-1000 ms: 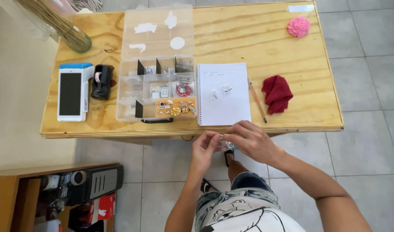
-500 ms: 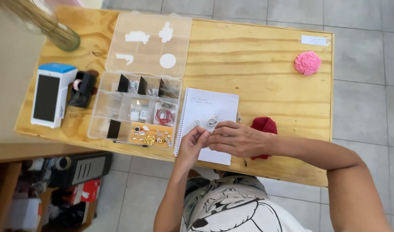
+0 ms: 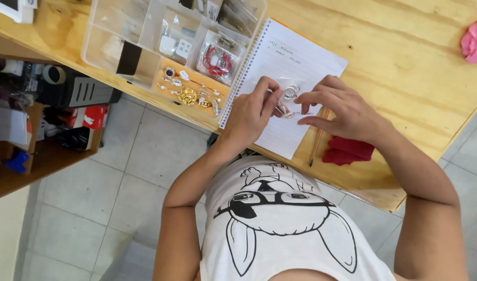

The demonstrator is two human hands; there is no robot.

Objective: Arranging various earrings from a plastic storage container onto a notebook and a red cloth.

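Left hand [image 3: 251, 112] pinches a small silver ring [image 3: 283, 110] over the spiral notebook [image 3: 280, 62]; right hand [image 3: 338, 108], fingers loosely spread, presses the page beside more rings [image 3: 291, 92].

Wooden table [image 3: 405, 62]: organizer box [image 3: 160, 41], notebook [image 3: 295, 67], pencil [image 3: 317, 140], red cloth [image 3: 347, 151], pink lump [image 3: 476, 40], maybe yarn.

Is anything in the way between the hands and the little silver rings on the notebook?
Nothing visible is. Both the left hand and right hand are already at the silver rings on the open notebook, fingertips touching or right beside them. The pencil lies off to the side, under the right hand.
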